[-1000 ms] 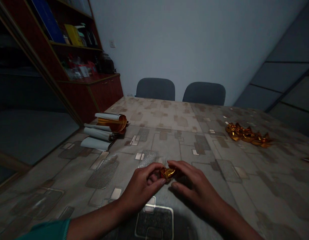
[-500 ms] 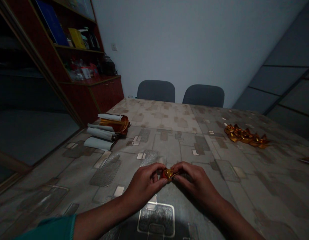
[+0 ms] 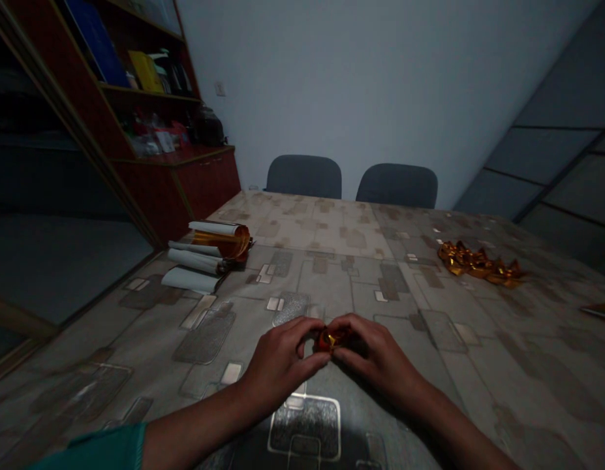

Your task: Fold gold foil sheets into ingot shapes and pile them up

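Between my two hands is a small folded piece of shiny gold foil paper (image 3: 331, 339), reddish on its left side. My left hand (image 3: 282, 352) pinches its left end with thumb and fingers. From the other side, my right hand (image 3: 375, 346) grips the right end, its fingers covering much of that part. Both hands are low over the near middle of the table. At the right lies a row of several folded gold foil paper ingots (image 3: 478, 262). Curled foil sheets (image 3: 192, 279) with pale backs are stacked at the left.
A patterned cloth covers the table (image 3: 326, 228). Two grey chairs (image 3: 303, 176) stand at its far edge. Another foil piece (image 3: 600, 310) lies at the right edge of view. A red-brown cabinet (image 3: 207, 186) with filled shelves is at the back left.
My right hand has shifted slightly left, its fingertips closer to the left hand's and covering more of the foil paper. The view has moved a little.
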Motion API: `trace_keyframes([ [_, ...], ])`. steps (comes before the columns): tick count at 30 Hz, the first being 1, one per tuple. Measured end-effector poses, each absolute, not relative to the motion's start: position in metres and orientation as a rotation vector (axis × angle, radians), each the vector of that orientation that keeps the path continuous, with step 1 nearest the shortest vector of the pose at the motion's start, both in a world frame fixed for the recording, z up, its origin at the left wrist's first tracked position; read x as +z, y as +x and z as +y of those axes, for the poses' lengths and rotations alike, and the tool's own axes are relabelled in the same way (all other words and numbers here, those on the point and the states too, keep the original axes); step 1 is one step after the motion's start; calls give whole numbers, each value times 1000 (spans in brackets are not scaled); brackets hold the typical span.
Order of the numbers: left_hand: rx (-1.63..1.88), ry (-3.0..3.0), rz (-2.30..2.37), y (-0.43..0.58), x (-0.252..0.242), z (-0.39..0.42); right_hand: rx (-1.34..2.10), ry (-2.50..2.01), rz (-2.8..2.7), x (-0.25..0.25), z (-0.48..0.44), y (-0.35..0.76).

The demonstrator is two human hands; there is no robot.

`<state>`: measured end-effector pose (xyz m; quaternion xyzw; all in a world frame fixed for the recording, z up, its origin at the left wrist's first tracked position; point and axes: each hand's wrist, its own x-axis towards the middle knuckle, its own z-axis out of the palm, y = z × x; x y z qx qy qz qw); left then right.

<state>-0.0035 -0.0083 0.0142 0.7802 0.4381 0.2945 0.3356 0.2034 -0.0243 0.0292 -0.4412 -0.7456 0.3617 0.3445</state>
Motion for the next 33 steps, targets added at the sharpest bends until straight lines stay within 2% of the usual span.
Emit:
trace_keyframes([
  [4,806,1865,1169,-3,17,-6,907,-1202,-1860,30,-20,207],
  [11,863,1810,1171,-3,20,-2,409,-1452,-1876,15,-3,232],
  [22,881,1844,1130,-6,12,0,134,-1750,-1729,1,24,303],
  [33,852,1838,1158,-6,14,1,-241,-2283,-1167,9,29,447],
])
